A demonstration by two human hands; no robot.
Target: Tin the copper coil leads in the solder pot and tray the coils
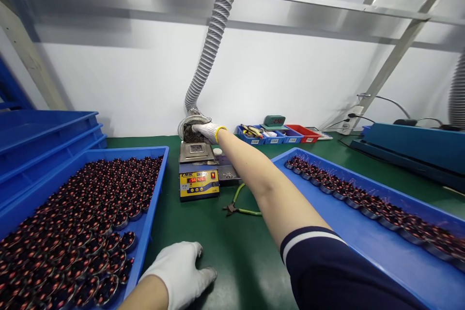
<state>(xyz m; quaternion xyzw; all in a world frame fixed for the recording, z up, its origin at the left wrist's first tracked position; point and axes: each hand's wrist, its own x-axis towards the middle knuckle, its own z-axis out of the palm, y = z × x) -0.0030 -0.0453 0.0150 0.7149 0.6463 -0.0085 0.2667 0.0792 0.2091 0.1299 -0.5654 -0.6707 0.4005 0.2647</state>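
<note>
My right hand (208,132), in a white knit glove with a yellow cuff, reaches far forward to the round metal fume hood (182,128) at the hose's lower end. Its fingers close at the hood's dark grille; part of the grip is hidden. Just below is a solder pot (199,186) with a yellow front and red digits. My left hand (181,271), in a white glove, hovers low over or rests on the green tabletop (236,242), holding nothing, with thumb and fingers apart. Green-handled cutting pliers (232,208) lie between the hands, jaws leftward.
A blue tray (164,164) full of round parts with black and red wires stands left, stacked blue trays (54,131) behind it. Another blue tray (363,247) with rows of parts is at right. Small bins (274,138), a digital clock (275,120) and a teal machine (410,147) stand farther back.
</note>
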